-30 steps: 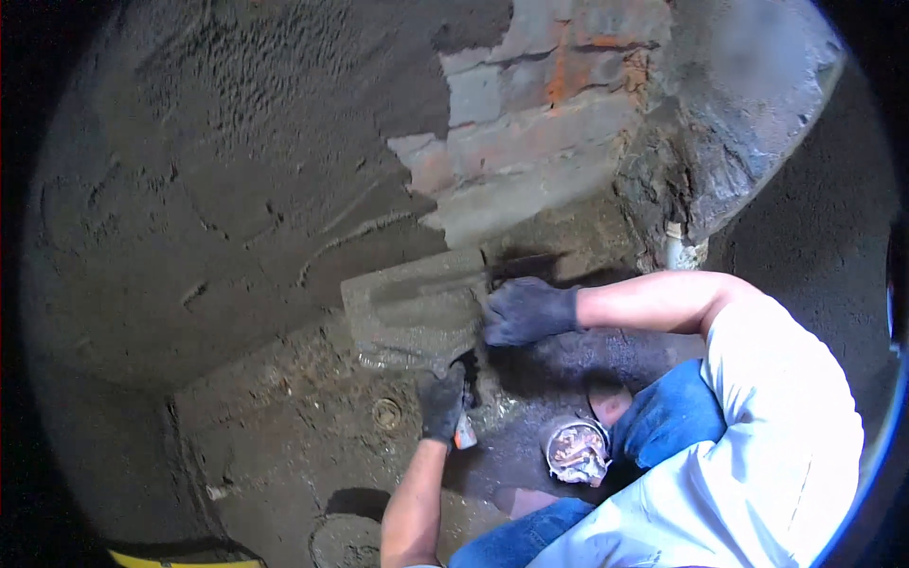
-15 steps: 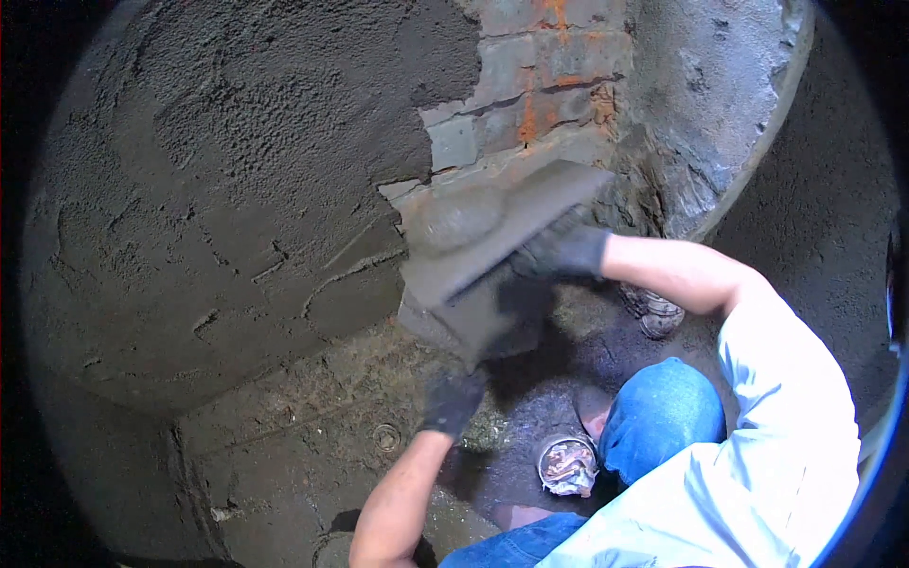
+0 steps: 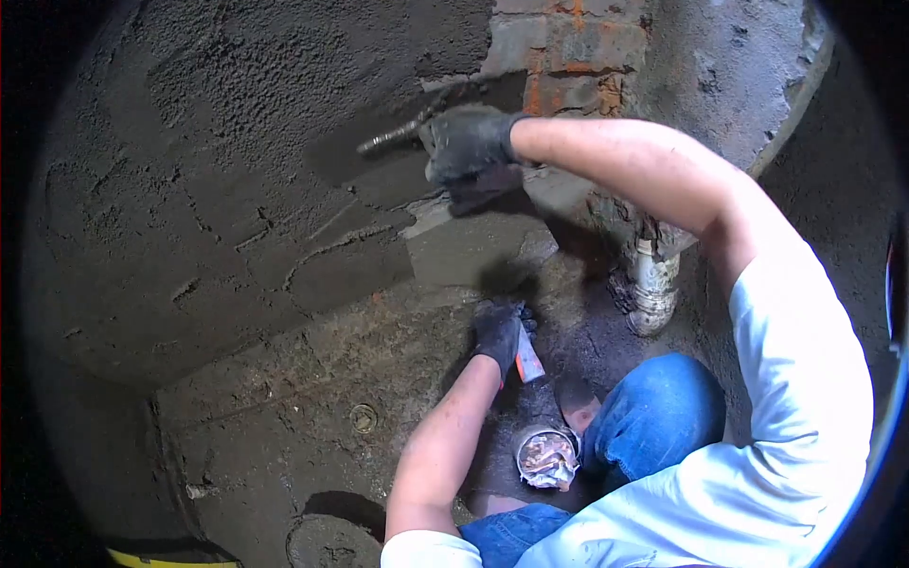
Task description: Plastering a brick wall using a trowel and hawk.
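My right hand, in a dark glove, is closed around a plastering trowel. The trowel lies against the wet grey plaster on the wall, beside a patch of bare brick. Its blade is coated in mortar and hard to tell from the wall. Lower down, my gloved left hand is closed, fingers partly hidden, beneath a flat grey mortar hawk. A pale handle end with orange sticks out below that hand.
A white pipe elbow stands in the corner under a curved concrete edge. Beside my bent knee sits a round can with crumpled material in it. A round fitting is set in the dirty floor.
My right hand has swung up and left from over the hawk to the wall with the trowel. The mortar lump no longer shows on the hawk. My left hand has moved up and right.
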Motion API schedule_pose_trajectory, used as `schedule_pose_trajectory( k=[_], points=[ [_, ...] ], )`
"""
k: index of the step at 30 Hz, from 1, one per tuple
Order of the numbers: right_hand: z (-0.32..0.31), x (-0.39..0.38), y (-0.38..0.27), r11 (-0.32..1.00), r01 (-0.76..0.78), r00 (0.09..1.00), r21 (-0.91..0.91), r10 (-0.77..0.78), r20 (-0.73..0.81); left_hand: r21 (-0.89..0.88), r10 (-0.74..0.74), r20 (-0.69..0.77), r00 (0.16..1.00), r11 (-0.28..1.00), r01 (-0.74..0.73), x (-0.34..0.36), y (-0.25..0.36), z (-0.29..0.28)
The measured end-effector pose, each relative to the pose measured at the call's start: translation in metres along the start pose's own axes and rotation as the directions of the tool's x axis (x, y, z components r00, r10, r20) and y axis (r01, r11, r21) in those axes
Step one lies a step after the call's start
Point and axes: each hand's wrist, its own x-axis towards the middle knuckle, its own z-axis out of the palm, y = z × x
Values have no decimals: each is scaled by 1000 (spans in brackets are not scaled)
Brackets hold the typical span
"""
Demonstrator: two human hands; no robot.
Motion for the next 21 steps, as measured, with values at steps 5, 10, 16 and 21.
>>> schedule_pose_trajectory(
  k=[5, 10, 16, 21],
  points=[
    [-42, -8, -18, 951, -33, 998, 307, 15, 62, 127, 160, -9, 987, 979, -157, 57, -52, -51],
    [-65, -30, 13, 976, 138, 967, 166, -96, -238, 160, 240, -137, 961, 963, -217, 55, -48, -33],
    [10, -65, 37, 640, 62, 864, -766, -419, -279, 185, -95, -22, 995, 978, 98, 2, -2, -8],
    [142, -85, -3, 997, 3, 998, 81, -8, 64, 795, 850, 7, 527, 316, -518, 58, -60, -68]
  ],
)
